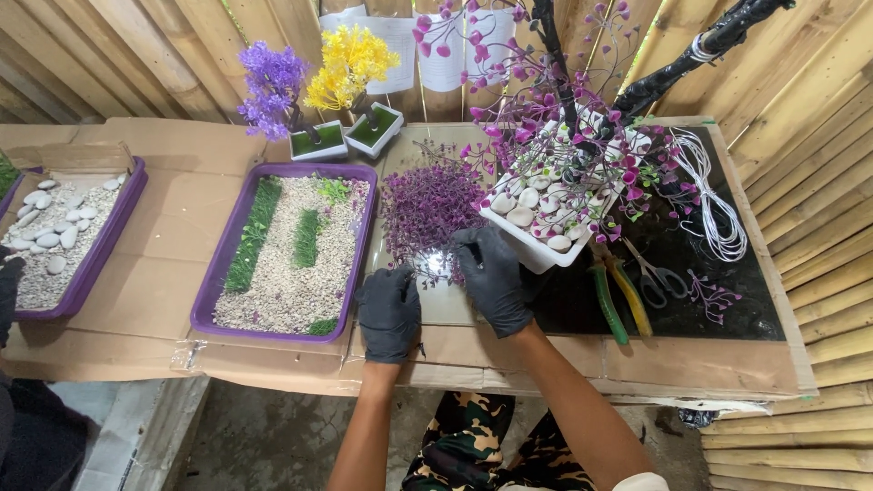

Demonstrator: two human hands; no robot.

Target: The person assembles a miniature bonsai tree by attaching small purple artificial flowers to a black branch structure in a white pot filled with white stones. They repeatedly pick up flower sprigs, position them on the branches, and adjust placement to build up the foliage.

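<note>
At table centre lies the pile of purple sprigs [427,205], just at 9 o'clock of the white pot [532,245]. Right hand [494,277], black-gloved, rests palm down at the pile's 5 o'clock edge, fingers curled together and pinched on a small sprig [436,265]; wrist angled toward 5 o'clock, forearm bare. Left hand [389,312], also gloved, sits at 7 o'clock of the pile, knuckles up, fingers bent inward and close together, tips near the same sprig; whether they clamp it cannot be told. White pot holds pale pebbles and a black-wrapped artificial tree [568,100] with pink leaves. At 3 o'clock of the pot: green-and-yellow-handled pliers [618,300], scissors [657,277], a coil of white wire [714,195]. At 9 o'clock of the hands: purple tray [207,305] with gravel and grass strips. Far 9 o'clock: second purple tray [109,241] with white stones. At 11 o'clock: small purple and yellow flower trees [314,82].
</note>
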